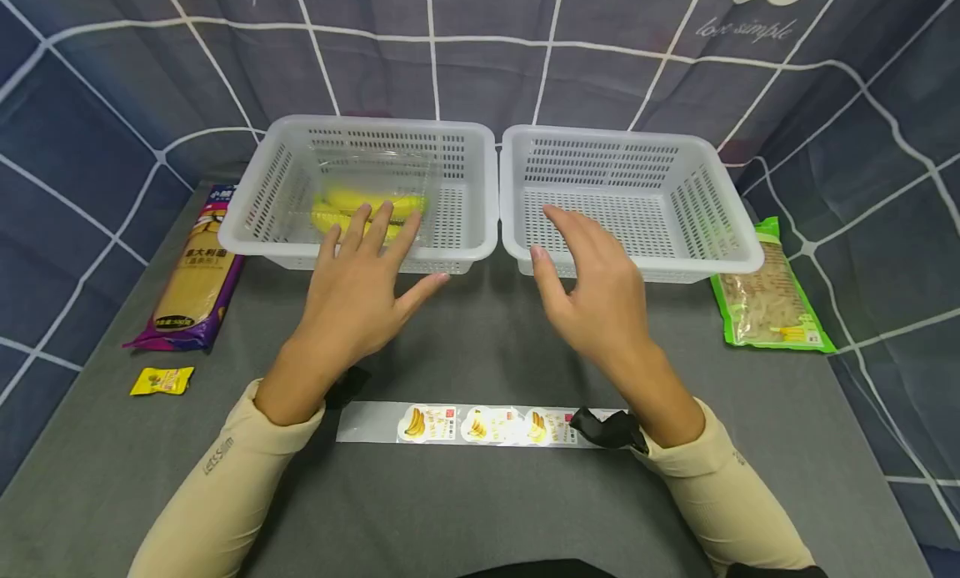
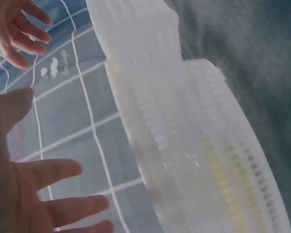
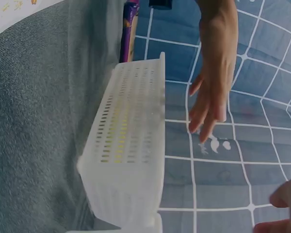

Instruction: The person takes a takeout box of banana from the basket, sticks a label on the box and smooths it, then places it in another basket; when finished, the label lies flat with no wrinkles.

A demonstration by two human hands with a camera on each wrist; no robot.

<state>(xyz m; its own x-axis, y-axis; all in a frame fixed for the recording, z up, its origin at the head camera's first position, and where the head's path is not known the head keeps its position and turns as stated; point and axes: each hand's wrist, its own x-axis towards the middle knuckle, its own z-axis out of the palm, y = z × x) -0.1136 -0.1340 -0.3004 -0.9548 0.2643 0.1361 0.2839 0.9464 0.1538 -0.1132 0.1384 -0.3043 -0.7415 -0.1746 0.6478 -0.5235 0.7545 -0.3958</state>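
My left hand [image 1: 358, 290] is over the front rim of the left white basket [image 1: 273, 250], its fingers spread and holding nothing. Inside that basket lies a clear plastic box [image 1: 375, 163] with yellow bananas [image 1: 347, 199], partly hidden behind the fingertips. Above the front left corner of the right white basket [image 1: 645, 228] is my right hand [image 1: 596, 290], thumb and fingers apart, with nothing in it. In the left wrist view the left hand [image 2: 24, 189] has its fingers extended beside the basket wall. Only the fingertips of the right hand [image 3: 283, 213] enter the right wrist view.
A strip of banana-print stickers [image 1: 498, 425] lies between the forearms. On the left are a purple-and-yellow noodle pack [image 1: 191, 269] and a small yellow packet [image 1: 162, 381]. A green-edged clear bag [image 1: 776, 294] lies at the right, and a gridded curtain [image 1: 495, 69] hangs behind the baskets.
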